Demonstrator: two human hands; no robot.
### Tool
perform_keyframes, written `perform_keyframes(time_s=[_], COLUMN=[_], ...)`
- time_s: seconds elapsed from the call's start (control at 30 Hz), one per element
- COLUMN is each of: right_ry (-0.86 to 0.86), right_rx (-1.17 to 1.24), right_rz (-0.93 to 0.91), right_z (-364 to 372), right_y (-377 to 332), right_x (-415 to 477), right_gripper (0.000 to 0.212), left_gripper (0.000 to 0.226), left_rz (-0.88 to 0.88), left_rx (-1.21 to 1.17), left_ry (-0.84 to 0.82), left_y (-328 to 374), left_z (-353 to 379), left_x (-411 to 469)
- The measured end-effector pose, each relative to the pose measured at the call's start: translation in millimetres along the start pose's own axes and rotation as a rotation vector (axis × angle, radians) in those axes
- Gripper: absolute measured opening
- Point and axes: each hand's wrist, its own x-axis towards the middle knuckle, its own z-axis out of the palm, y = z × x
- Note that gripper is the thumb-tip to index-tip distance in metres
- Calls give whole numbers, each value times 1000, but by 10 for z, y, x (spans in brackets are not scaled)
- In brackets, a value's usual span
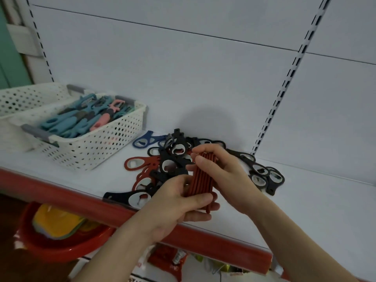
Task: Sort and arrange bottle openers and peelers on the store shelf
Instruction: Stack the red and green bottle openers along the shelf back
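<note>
— What is nearest?
— Two bare hands over the near edge of the shelf. The left hand [179, 202] curls its fingers round the lower end of a stack of flat red plastic bottle openers [201, 180], seen edge-on. The right hand [221, 171] pinches the upper end of the same stack between thumb and fingertips.
— And under them?
— The white store shelf [305, 200] with a red front strip [81, 200]. Below it, at the near left, sits a red plastic basin [61, 249] with yellow things inside.
— Where are the other openers?
— Loose on the shelf around the hands. A dark navy opener [122, 196] lies at the near edge, left of the left hand. Behind it is a tangled heap of black and red openers [171, 159], with a blue opener [145, 139] at its far left. A row of black openers [262, 174] lies right of the right hand.
— The peelers?
— Farther left, teal and pink plastic peelers [81, 119] fill a white perforated plastic basket [97, 145] with grey handles. A second white perforated basket [30, 96] stands behind it at the far left, near the white back panel [183, 68].
</note>
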Motion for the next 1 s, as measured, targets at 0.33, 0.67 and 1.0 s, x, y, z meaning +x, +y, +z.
perform_keyframes(time_s=[0.33,0.67,1.0], right_ry=[-256,-336,-25], right_rx=[-116,-27,-154], right_rz=[10,21,-33], right_z=[367,487,157], right_y=[-66,-60,-227], right_x=[362,522,22], right_gripper=[16,38,22], left_gripper=[36,25,27], left_rz=[95,148,106], left_rx=[-49,-50,62], left_ry=[183,304,23], left_y=[69,133,77], left_z=[-358,-572,-110], left_x=[-245,-443,-128])
